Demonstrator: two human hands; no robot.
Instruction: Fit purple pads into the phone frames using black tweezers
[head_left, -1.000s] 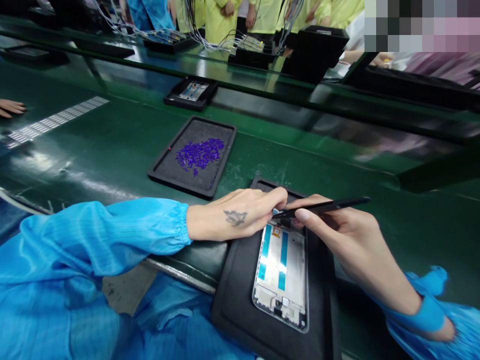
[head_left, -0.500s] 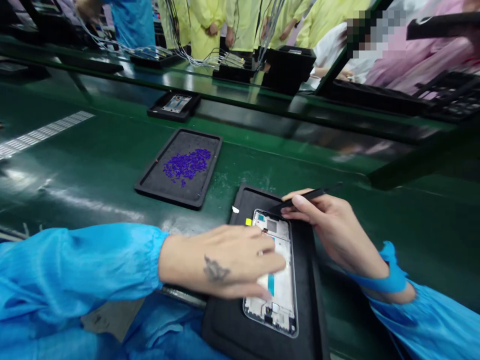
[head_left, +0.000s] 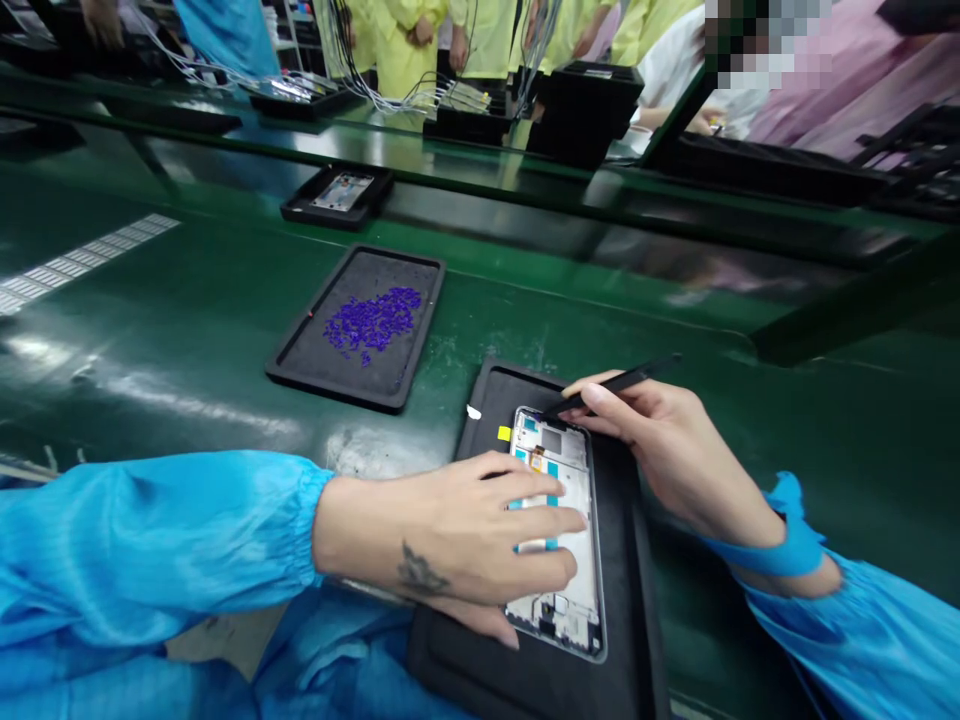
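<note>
Plainly, the near tray (head_left: 536, 688) holds a phone frame (head_left: 587, 575); the left hand (head_left: 465, 530) spreads its fingers over it, while the right hand (head_left: 664, 430) grips a black tool (head_left: 626, 380) by its far end. Farther left, the middle tray (head_left: 311, 352) carries purple bits (head_left: 379, 320), and the far tray (head_left: 300, 206) another frame (head_left: 343, 192).

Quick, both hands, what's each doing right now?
Left hand: open, fingers spread over the phone frame, gripping nothing visible.
Right hand: closed, holding a slim black tool, tip at the frame's far end.
</note>
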